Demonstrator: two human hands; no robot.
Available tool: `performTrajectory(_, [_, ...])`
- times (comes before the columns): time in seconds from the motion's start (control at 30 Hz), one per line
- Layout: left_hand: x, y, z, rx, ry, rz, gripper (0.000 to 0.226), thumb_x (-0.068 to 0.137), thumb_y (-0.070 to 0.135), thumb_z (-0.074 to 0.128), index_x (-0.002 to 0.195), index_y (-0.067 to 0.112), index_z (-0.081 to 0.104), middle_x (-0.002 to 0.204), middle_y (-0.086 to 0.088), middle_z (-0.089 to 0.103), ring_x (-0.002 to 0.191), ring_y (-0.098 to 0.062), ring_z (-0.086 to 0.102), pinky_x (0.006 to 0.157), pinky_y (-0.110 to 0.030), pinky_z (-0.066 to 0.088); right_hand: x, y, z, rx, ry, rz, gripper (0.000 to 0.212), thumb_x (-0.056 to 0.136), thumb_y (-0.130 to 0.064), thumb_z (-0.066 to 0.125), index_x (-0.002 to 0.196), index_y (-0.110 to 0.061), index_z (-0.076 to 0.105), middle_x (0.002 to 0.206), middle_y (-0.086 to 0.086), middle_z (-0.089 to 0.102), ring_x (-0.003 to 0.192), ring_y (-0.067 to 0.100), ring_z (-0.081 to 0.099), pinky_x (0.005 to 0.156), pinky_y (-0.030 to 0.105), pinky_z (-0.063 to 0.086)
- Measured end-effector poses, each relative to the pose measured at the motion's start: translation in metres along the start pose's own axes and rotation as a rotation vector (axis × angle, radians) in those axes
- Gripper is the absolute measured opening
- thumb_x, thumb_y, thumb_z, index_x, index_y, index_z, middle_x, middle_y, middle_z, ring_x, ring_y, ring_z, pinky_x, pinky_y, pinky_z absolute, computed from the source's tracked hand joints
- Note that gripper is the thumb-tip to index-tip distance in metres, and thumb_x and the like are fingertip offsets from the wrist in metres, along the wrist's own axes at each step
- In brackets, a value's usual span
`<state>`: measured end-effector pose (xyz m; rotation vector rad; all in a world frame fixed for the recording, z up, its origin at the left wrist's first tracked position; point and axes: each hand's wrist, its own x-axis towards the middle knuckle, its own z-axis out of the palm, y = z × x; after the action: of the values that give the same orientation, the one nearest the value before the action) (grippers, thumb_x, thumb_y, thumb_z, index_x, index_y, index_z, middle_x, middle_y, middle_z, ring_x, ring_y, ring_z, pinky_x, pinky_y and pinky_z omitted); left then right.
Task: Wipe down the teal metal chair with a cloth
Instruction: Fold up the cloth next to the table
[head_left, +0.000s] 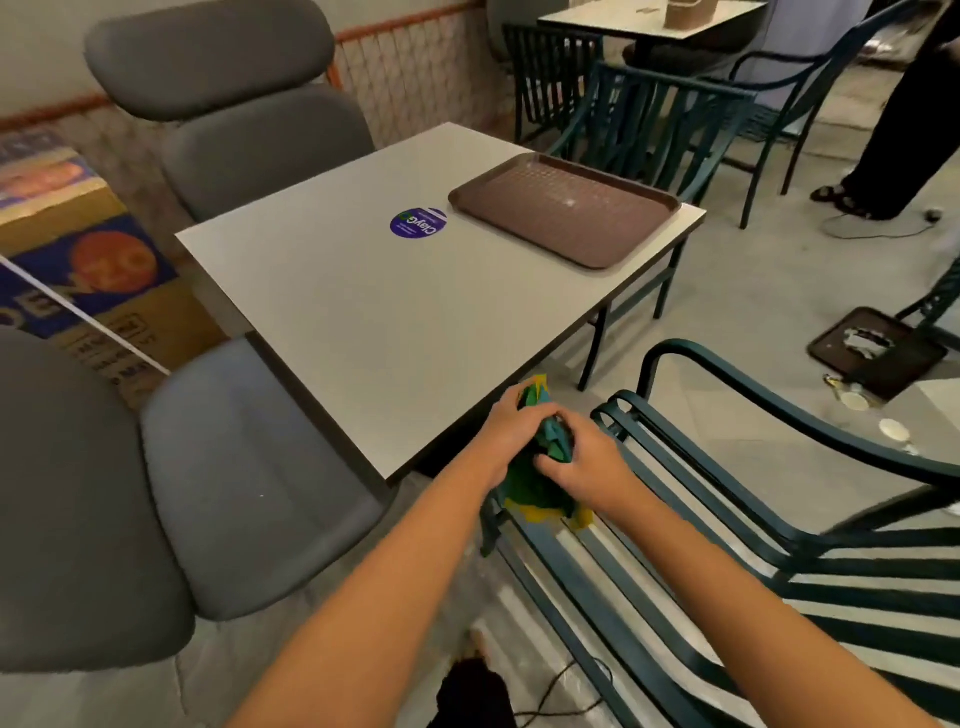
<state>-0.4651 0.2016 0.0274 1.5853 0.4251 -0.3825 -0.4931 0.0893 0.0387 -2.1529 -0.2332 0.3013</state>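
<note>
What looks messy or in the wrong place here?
A dark brown tray lies on the floor at the right, with crumpled white paper on it and small round white lids or cups scattered beside it. That looks odd, since the other brown plastic tray sits neatly on the grey table.

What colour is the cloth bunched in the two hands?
The cloth is green and teal with yellow edging; the head view shows it.
</note>
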Motion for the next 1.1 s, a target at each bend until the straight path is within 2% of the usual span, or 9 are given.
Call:
performTrajectory(0.13, [0.012, 0.031, -0.005, -0.034, -0.048, -0.011, 0.056, 0.079, 0.046, 0.058, 0.128, 0.023, 0.047, 0.118, -0.008, 0.061, 0.105, -0.024, 0.06, 0.095, -0.04, 0.048, 0.018, -0.003, -0.025, 0.095, 0.203, 0.062, 0.038, 0.085, -0.008, 0.057, 0.123, -0.01, 0.054, 0.11, 0.007, 0.057, 0.095, 0.014, 0.051, 0.082, 0.023, 0.042])
performTrajectory(0.23, [0.029, 0.046, -0.011, -0.158, -0.097, 0.026, 0.033, 0.091, 0.032, 0.051, 0.116, 0.013, 0.059, 0.113, -0.011, 0.064, 0.105, -0.025, 0.06, 0.098, -0.039, 0.046, 0.041, -0.001, -0.043, 0.238, 0.273, 0.162, 0.03, 0.086, -0.011, 0.058, 0.116, -0.008, 0.059, 0.107, 0.01, 0.061, 0.091, 0.019, 0.055, 0.081, 0.029, 0.047])
performTrajectory(0.33, [0.054, 0.055, -0.021, -0.194, -0.097, -0.018, 0.033, 0.092, 0.025, 0.051, 0.121, 0.009, 0.056, 0.122, -0.014, 0.06, 0.109, -0.027, 0.058, 0.098, -0.038, 0.046, 0.076, 0.005, -0.055, 0.392, 0.291, 0.264, 0.032, 0.082, -0.01, 0.061, 0.114, -0.005, 0.059, 0.109, 0.017, 0.063, 0.094, 0.027, 0.061, 0.086, 0.038, 0.052])
performTrajectory(0.47, [0.094, 0.069, -0.041, -0.111, -0.112, -0.157, 0.036, 0.088, 0.033, 0.056, 0.12, 0.014, 0.053, 0.119, -0.008, 0.057, 0.103, -0.024, 0.055, 0.086, -0.036, 0.047, 0.138, 0.006, -0.064, 0.543, 0.3, 0.349, 0.04, 0.078, -0.01, 0.063, 0.117, -0.004, 0.058, 0.107, 0.02, 0.064, 0.096, 0.032, 0.063, 0.086, 0.042, 0.053])
performTrajectory(0.57, [0.136, 0.086, -0.057, -0.043, -0.17, -0.206, 0.034, 0.086, 0.033, 0.06, 0.115, 0.018, 0.053, 0.118, -0.005, 0.057, 0.103, -0.023, 0.055, 0.082, -0.035, 0.048, 0.194, 0.004, -0.07, 0.668, 0.319, 0.417, 0.02, 0.077, -0.006, 0.063, 0.097, -0.004, 0.063, 0.105, 0.019, 0.065, 0.092, 0.032, 0.063, 0.084, 0.041, 0.053])
performTrajectory(0.67, [0.184, 0.101, -0.069, -0.018, -0.182, -0.194, 0.045, 0.085, 0.027, 0.063, 0.126, 0.014, 0.05, 0.129, -0.007, 0.055, 0.11, -0.024, 0.055, 0.08, -0.035, 0.05, 0.249, 0.005, -0.076, 0.749, 0.295, 0.468, 0.006, 0.077, -0.003, 0.063, 0.079, -0.008, 0.061, 0.099, 0.02, 0.066, 0.077, 0.028, 0.064, 0.074, 0.037, 0.056])
performTrajectory(0.77, [0.234, 0.119, -0.075, -0.046, -0.164, -0.133, 0.039, 0.086, 0.02, 0.062, 0.124, 0.012, 0.053, 0.127, -0.009, 0.057, 0.109, -0.024, 0.055, 0.083, -0.036, 0.049, 0.301, 0.014, -0.086, 0.724, 0.306, 0.474, 0.006, 0.078, -0.002, 0.065, 0.08, -0.007, 0.061, 0.101, 0.02, 0.065, 0.074, 0.025, 0.063, 0.071, 0.035, 0.056])
performTrajectory(0.93, [0.315, 0.165, -0.068, -0.023, -0.14, 0.003, 0.031, 0.087, 0.014, 0.06, 0.118, 0.009, 0.057, 0.108, -0.008, 0.062, 0.093, -0.02, 0.06, 0.072, -0.027, 0.052, 0.381, 0.029, -0.113, 0.432, 0.426, 0.462, 0.055, 0.073, -0.015, 0.075, 0.123, -0.004, 0.053, 0.122, 0.014, 0.058, 0.108, 0.029, 0.057, 0.097, 0.044, 0.047])
performTrajectory(1.1, [0.387, 0.196, -0.05, 0.102, -0.073, 0.089, 0.028, 0.084, 0.013, 0.064, 0.109, 0.0, 0.06, 0.105, -0.013, 0.064, 0.09, -0.024, 0.062, 0.077, -0.035, 0.055, 0.438, 0.05, -0.136, 0.246, 0.541, 0.457, 0.056, 0.074, -0.024, 0.076, 0.123, -0.006, 0.055, 0.128, 0.014, 0.055, 0.115, 0.029, 0.053, 0.1, 0.041, 0.044])
